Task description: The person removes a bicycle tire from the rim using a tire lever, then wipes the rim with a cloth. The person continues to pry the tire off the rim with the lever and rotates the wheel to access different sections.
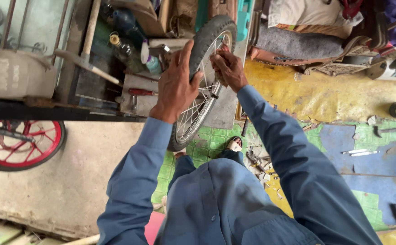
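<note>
The bicycle wheel (201,86) has a black tyre and shiny silver spokes. The sleeves (293,154) are blue. Another wheel (23,145) has a red rim and red spokes with a black tyre. The floor mat (338,136) has green, blue and yellow patches. A screwdriver (141,92) has a red handle. A bottle (150,61) is light blue with a white cap.
</note>
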`<state>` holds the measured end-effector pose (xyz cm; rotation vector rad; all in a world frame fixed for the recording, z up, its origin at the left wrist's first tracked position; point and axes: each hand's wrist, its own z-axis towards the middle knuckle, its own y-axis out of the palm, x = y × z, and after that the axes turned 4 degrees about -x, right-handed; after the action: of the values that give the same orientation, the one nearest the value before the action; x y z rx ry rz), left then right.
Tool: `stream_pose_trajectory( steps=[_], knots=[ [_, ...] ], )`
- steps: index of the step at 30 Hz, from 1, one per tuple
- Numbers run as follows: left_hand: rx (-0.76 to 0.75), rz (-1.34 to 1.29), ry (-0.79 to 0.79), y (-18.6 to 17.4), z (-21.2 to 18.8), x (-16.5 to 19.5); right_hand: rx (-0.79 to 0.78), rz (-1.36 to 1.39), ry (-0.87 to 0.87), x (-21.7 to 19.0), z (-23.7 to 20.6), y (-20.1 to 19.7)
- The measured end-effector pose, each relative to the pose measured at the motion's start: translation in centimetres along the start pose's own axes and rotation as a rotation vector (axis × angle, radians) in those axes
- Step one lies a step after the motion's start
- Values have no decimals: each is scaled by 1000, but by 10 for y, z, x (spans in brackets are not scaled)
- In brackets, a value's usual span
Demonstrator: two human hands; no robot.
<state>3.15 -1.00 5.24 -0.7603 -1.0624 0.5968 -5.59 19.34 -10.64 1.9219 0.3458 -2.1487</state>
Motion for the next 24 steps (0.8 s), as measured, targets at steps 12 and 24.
stream_pose_trajectory(
  steps=[12,24],
  knots=[
    [-29,174,-114,21,16,8,341,636,483,66,-67,-42],
    [-6,255,-158,32,35,9,292,843,156,105,-24,17]
  ],
)
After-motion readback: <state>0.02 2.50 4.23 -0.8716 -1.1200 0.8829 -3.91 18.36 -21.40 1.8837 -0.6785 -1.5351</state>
